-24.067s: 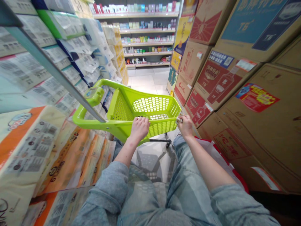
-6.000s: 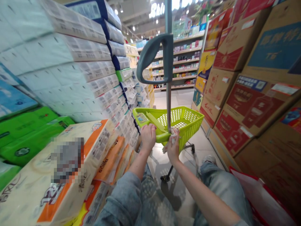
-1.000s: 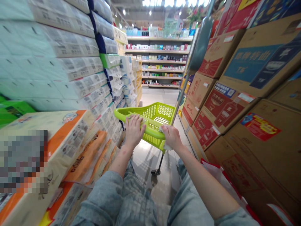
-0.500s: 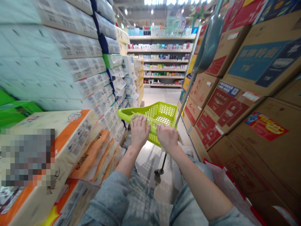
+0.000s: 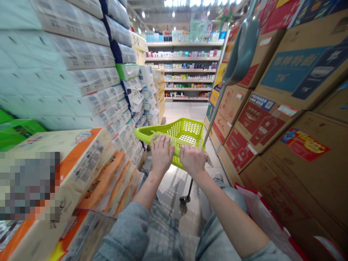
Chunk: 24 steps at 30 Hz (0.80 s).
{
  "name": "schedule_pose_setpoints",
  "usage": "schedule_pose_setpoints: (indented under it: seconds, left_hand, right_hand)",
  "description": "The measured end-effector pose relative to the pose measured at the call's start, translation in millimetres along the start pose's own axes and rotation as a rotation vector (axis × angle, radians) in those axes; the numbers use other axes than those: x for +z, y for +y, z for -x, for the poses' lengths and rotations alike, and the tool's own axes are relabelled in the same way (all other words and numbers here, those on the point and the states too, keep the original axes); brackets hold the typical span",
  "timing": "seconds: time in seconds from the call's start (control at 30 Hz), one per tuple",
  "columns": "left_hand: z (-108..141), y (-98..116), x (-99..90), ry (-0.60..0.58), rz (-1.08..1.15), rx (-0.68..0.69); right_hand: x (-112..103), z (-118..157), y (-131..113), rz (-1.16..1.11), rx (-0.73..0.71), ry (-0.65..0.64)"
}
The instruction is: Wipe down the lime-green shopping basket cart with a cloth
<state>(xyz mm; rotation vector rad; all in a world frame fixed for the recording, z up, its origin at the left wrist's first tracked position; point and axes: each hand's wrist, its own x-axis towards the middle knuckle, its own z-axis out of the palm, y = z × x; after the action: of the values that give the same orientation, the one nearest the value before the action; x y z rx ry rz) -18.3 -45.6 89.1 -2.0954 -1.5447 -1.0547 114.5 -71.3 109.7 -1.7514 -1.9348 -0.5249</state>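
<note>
Ahead of my body is a lime-green plastic shopping cart (image 5: 199, 125) with lattice walls and a caster (image 5: 185, 199) on a thin dark leg. My left hand (image 5: 162, 155) is closed over its near bar, fingers curled forward. Close beside it, my right hand (image 5: 192, 158) grips the same bar farther right. Both palms and thumbs are mostly hidden. Along the cart's right side rises a long slanted grey pole (image 5: 215, 117), with a blue-grey cup-like part (image 5: 240, 54) high on it; its lower end is hidden. The visible basket floor holds nothing I can make out.
Stacked tissue packs (image 5: 89, 79) wall the left side, with orange-and-cream packs (image 5: 81, 156) lower down. Cardboard cartons (image 5: 261, 119) line the right, and a red-edged bag (image 5: 261, 210) sits by my right leg. Floor (image 5: 185, 108) leads to a stocked shelf (image 5: 185, 58).
The view has shifted slightly, and the surrounding stacks sit a little farther left in the picture. Both hands keep their hold on the cart's bar.
</note>
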Motion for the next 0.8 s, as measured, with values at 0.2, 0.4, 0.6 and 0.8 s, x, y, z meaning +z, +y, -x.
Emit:
schedule_pose_setpoints:
  seconds: [0.2, 0.4, 0.6, 0.8]
  left_hand:
    - [-12, -26, -9.1, -0.019, 0.105, 0.065]
    - [-28, -51, -4.1, -0.063, 0.027, -0.016]
    - [-24, -39, -0.6, -0.023, -0.057, -0.046]
    - [-20, -34, -6.6, -0.029, -0.093, -0.061]
  right_hand:
    - [-2, 0, 19, -0.066, -0.147, 0.008]
    - [-1, 2, 40, -0.085, -0.131, 0.024]
    - [2, 1, 21, 0.001, 0.072, 0.051]
    - [0, -4, -4, -0.030, 0.084, 0.026]
